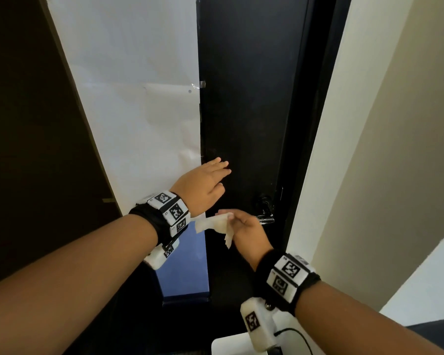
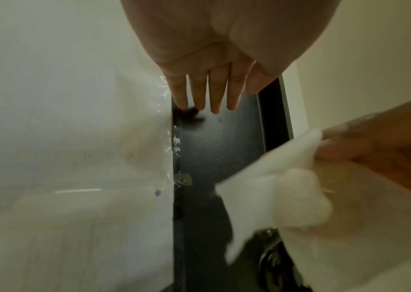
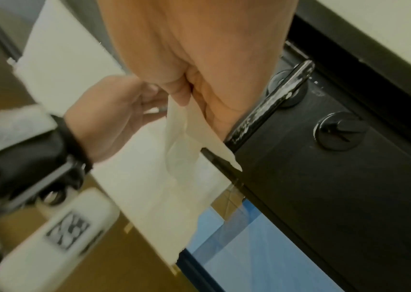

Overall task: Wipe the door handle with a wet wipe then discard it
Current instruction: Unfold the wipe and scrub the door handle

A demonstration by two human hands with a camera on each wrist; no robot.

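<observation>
The glossy black lever door handle (image 3: 271, 106) is mounted near the right edge of the black door (image 1: 244, 103), with white wet streaks along its bar. Just below the handle sits a round black thumb-turn lock (image 3: 340, 131).

The crumpled white wet wipe (image 1: 217, 225) is located immediately left of the handle, off its surface. The right hand (image 1: 248, 233) holds it, fingers curled around the bunched part, with loose ends hanging out to the left and below. The knuckles of this hand cover the free end of the handle in the head view; whether they touch the bar cannot be determined.

The left hand (image 1: 205, 181) is placed above and left of the handle, fingers straight and slightly spread, with the fingertips (image 2: 215, 106) against the door face. It holds nothing.

Left of the handle, large white paper sheets (image 1: 139, 98) cover the door panel, fixed with clear tape along the edge. Below them a pale blue pane (image 1: 187, 267) is exposed. Right of the handle stands the black door frame (image 1: 315, 124), then a cream wall (image 1: 385, 149). Both wrists carry black straps with white marker blocks.
</observation>
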